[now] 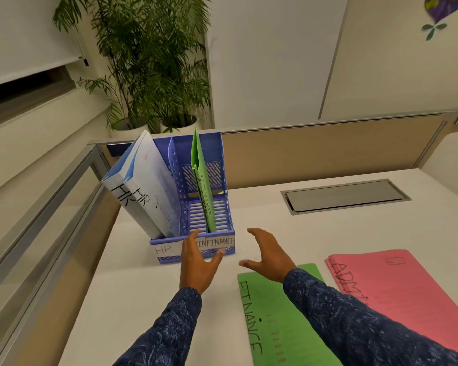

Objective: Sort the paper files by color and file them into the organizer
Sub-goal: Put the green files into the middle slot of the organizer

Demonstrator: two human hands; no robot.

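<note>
1. Presently, purple organizer (224, 196) on tabletop (148, 286): white HR files (146, 186) lean in its left slot, one green file (202, 191) upright in its right.
2. Green FINANCE file (280, 326) and pink files (397, 281) lie flat.
3. Left hand (196, 262), right hand (267, 254): fingers spread, holding nothing.

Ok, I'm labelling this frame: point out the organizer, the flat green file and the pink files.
organizer (167, 253): head view, front lip.
flat green file (280, 313): head view, cover middle.
pink files (397, 281): head view, top cover.
</note>
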